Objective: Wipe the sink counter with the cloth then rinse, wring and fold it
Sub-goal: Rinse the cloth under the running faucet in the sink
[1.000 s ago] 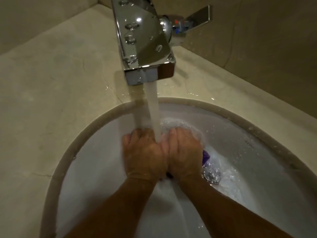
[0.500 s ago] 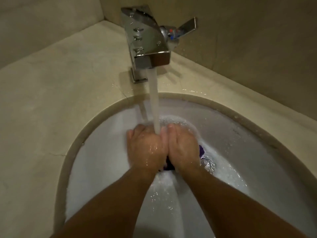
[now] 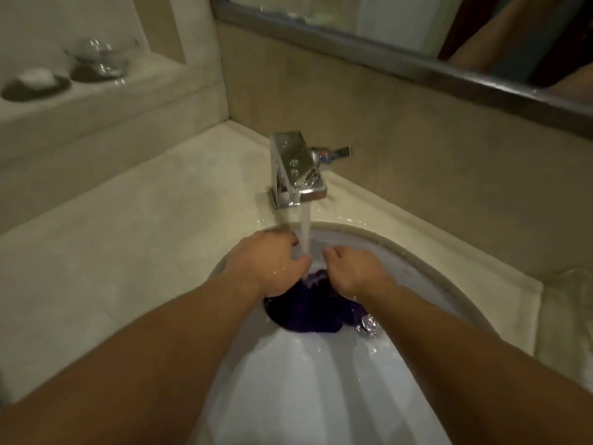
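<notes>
Rinse step, imo: left hand [image 3: 272, 266] and right hand [image 3: 357, 273] both grip the purple cloth [image 3: 305, 311], bunched in the sink [image 3: 321, 387] near its back edge under the tap [image 3: 298, 175]. I'd squeeze and turn it so water reaches every fold.

Single head view; wide-angle, aimed forward-down into sink [image 3: 321, 380]; close; faucet [image 3: 296, 168] centre, mirror [image 3: 353, 20] at top.
</notes>
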A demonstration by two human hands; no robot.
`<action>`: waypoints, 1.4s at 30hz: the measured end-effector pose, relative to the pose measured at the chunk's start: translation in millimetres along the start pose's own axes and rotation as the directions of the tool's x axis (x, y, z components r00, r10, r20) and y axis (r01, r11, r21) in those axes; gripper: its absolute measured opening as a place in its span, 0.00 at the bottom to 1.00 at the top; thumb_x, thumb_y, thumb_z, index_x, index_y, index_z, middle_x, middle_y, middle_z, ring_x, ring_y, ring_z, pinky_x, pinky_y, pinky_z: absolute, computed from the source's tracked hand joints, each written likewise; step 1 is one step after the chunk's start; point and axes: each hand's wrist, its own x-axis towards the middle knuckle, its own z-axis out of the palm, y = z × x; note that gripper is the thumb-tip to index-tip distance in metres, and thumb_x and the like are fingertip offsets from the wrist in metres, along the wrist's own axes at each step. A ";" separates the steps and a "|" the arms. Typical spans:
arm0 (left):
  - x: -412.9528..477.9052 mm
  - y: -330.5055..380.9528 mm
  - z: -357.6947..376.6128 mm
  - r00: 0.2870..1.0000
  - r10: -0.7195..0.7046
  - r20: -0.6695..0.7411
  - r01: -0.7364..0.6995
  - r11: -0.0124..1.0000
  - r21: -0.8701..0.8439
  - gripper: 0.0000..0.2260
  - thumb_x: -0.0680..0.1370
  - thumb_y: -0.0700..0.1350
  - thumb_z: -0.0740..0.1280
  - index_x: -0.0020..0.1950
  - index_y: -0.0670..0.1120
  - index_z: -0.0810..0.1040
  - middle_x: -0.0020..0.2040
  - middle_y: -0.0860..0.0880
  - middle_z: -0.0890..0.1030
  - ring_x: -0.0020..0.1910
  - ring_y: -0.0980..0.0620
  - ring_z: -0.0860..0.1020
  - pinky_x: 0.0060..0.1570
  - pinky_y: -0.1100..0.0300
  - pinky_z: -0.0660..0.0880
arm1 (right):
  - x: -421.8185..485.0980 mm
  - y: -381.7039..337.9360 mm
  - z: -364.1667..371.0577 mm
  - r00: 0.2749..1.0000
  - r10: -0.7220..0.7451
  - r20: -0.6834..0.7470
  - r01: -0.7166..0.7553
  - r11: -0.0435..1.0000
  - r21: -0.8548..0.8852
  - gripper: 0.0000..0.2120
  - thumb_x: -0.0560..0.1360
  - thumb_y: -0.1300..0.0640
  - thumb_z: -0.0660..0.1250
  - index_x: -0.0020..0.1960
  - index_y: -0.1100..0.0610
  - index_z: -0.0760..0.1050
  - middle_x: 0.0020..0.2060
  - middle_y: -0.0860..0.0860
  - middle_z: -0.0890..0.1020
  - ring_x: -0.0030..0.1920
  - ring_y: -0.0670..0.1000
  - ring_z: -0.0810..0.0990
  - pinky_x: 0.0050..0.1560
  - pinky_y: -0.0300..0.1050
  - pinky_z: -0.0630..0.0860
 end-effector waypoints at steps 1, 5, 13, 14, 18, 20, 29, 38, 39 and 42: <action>-6.3 3.6 -13.0 1.000 -0.001 0.026 0.000 1.000 0.005 0.19 0.78 0.61 0.61 0.65 0.55 0.77 0.62 0.48 0.80 0.59 0.45 0.78 0.58 0.52 0.75 | -9.3 -9.1 -12.3 0.999 0.000 0.054 0.004 0.997 -0.079 0.21 0.87 0.50 0.48 0.73 0.56 0.70 0.71 0.58 0.74 0.70 0.59 0.72 0.69 0.51 0.68; -32.5 22.8 -60.5 0.992 0.068 0.109 -0.080 0.991 0.104 0.20 0.79 0.62 0.60 0.67 0.56 0.75 0.61 0.47 0.81 0.58 0.46 0.78 0.57 0.53 0.73 | -48.2 -41.2 -50.9 0.986 0.034 0.164 0.011 0.964 -0.266 0.18 0.86 0.57 0.53 0.73 0.58 0.70 0.71 0.58 0.74 0.70 0.58 0.73 0.70 0.51 0.69; -60.9 52.4 -146.7 0.969 0.153 0.194 -0.179 0.976 0.126 0.21 0.77 0.64 0.60 0.64 0.55 0.76 0.60 0.50 0.81 0.56 0.48 0.78 0.54 0.53 0.75 | -126.5 -69.0 -127.8 0.988 0.113 0.101 -0.087 0.969 -0.232 0.19 0.86 0.55 0.51 0.71 0.59 0.72 0.67 0.59 0.76 0.65 0.59 0.76 0.67 0.52 0.73; -61.6 55.7 -153.2 0.968 0.152 0.201 -0.178 0.977 0.118 0.20 0.78 0.64 0.61 0.64 0.54 0.77 0.59 0.50 0.82 0.55 0.49 0.78 0.54 0.54 0.75 | -130.8 -68.5 -132.3 0.988 0.120 0.093 -0.097 0.971 -0.217 0.20 0.86 0.54 0.50 0.73 0.58 0.70 0.69 0.59 0.75 0.67 0.60 0.75 0.68 0.53 0.72; -61.4 73.9 -172.0 0.962 0.173 0.213 -0.194 0.978 0.080 0.20 0.79 0.62 0.61 0.64 0.53 0.77 0.58 0.50 0.82 0.54 0.50 0.79 0.55 0.53 0.76 | -153.3 -62.8 -147.9 0.984 0.132 0.123 -0.111 0.980 -0.164 0.22 0.86 0.54 0.46 0.77 0.56 0.66 0.74 0.58 0.71 0.70 0.60 0.71 0.70 0.52 0.69; -59.9 80.2 -174.0 0.957 0.175 0.231 -0.193 0.979 0.058 0.20 0.79 0.63 0.61 0.65 0.53 0.77 0.59 0.51 0.82 0.55 0.50 0.79 0.57 0.53 0.76 | -162.2 -56.1 -153.3 0.978 0.151 0.141 -0.134 0.983 -0.125 0.22 0.86 0.55 0.47 0.77 0.56 0.66 0.75 0.58 0.70 0.71 0.60 0.71 0.70 0.50 0.68; -15.5 89.4 -178.4 0.952 0.232 0.202 -0.248 0.967 0.058 0.23 0.78 0.62 0.63 0.69 0.52 0.75 0.67 0.50 0.78 0.62 0.49 0.76 0.60 0.54 0.73 | -150.6 -32.3 -157.7 0.966 0.185 0.183 -0.175 0.982 -0.070 0.22 0.87 0.58 0.47 0.78 0.58 0.65 0.75 0.58 0.69 0.73 0.58 0.69 0.71 0.48 0.66; 70.8 65.9 -147.8 0.915 0.341 0.218 -0.367 0.926 0.092 0.30 0.75 0.63 0.64 0.73 0.51 0.67 0.71 0.49 0.73 0.69 0.46 0.70 0.66 0.46 0.70 | -95.6 -30.1 -120.1 0.926 0.290 0.243 -0.311 0.949 0.051 0.22 0.86 0.55 0.46 0.74 0.59 0.70 0.73 0.58 0.72 0.70 0.59 0.72 0.68 0.49 0.67; 76.8 64.1 -143.8 0.900 0.366 0.237 -0.398 0.912 0.102 0.30 0.75 0.63 0.65 0.74 0.50 0.66 0.71 0.48 0.73 0.69 0.46 0.70 0.67 0.47 0.69 | -89.7 -30.0 -114.3 0.917 0.308 0.252 -0.337 0.938 0.079 0.22 0.86 0.53 0.46 0.73 0.59 0.71 0.72 0.58 0.73 0.69 0.59 0.72 0.68 0.49 0.68; 92.3 59.0 -137.2 0.872 0.431 0.233 -0.464 0.878 0.113 0.30 0.75 0.63 0.64 0.72 0.49 0.69 0.68 0.49 0.75 0.66 0.45 0.72 0.66 0.47 0.67 | -77.7 -37.5 -104.1 0.898 0.340 0.280 -0.383 0.917 0.115 0.22 0.87 0.54 0.46 0.73 0.58 0.70 0.70 0.58 0.75 0.68 0.59 0.74 0.69 0.51 0.69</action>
